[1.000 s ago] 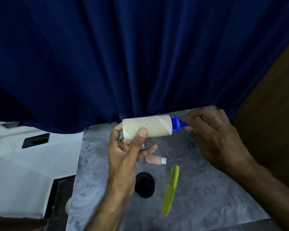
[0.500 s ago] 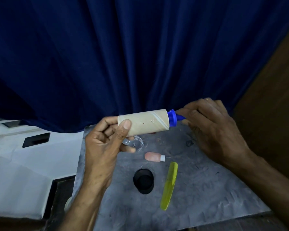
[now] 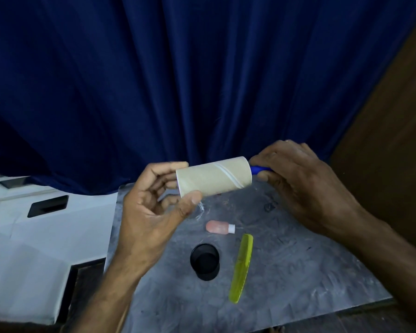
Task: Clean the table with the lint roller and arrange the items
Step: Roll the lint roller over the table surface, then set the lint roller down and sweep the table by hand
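Over the bench (image 3: 298,272), the right hand (image 3: 305,188) clamps its fingers round the blue handle of the lint roller (image 3: 214,179), while the left hand (image 3: 151,212) seems to pinch its other end.

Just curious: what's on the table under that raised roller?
Below the lint roller, on the grey table, lies a clear round item, largely hidden by the left hand; a pink bottle lies nearer.

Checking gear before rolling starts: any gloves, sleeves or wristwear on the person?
None visible. The left hand and right hand are bare, without gloves, and both forearms are uncovered to the frame edge: no sleeves, watch or bands. Rings cannot be ruled out, since some fingers are hidden.
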